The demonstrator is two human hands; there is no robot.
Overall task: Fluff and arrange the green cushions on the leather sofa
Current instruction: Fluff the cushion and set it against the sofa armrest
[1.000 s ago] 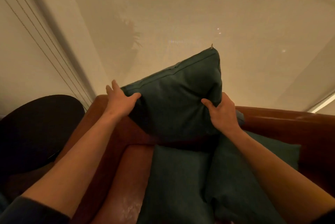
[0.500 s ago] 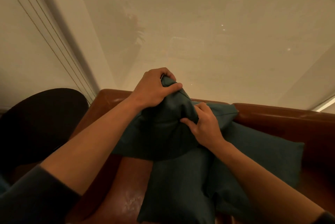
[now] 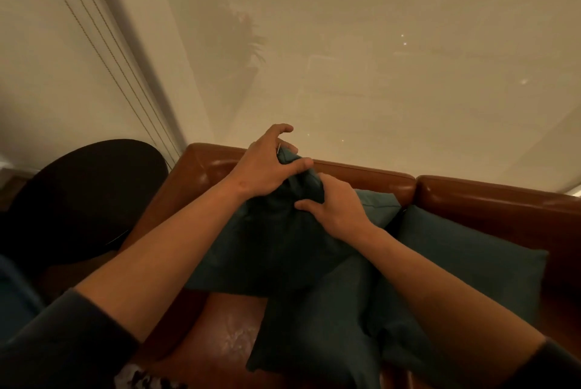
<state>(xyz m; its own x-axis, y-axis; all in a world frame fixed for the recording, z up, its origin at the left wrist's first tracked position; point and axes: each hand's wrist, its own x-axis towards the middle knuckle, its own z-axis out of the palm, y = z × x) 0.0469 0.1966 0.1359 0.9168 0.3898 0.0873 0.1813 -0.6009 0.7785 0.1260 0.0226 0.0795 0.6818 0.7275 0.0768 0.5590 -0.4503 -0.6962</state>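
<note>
Two hands work on one green cushion (image 3: 276, 250) at the left end of the brown leather sofa (image 3: 361, 176), close together near the cushion's top corner. The left hand (image 3: 267, 168) sits on that bunched corner, thumb laid across the fabric and fingers arched over the far side, gripping it just in front of the sofa's backrest. The right hand (image 3: 338, 211) is just beside and below it, fingers curled into the cloth and thumb pressed on the near face, so both hands clamp the same cushion, nearly touching each other. The cushion stands tilted against the backrest, its lower edge on the seat. A second green cushion (image 3: 314, 332) lies flat on the seat under the right forearm, running toward the camera, and a third green cushion (image 3: 465, 259) leans against the backrest farther right, partly behind the right arm. Both forearms are bare, with dark sleeves at the bottom corners. A dark round table (image 3: 85, 193) stands off the sofa's left end. Behind the sofa hangs a pale sheer blind (image 3: 377, 58), with thin cords (image 3: 94, 36) running down at the left.
</note>
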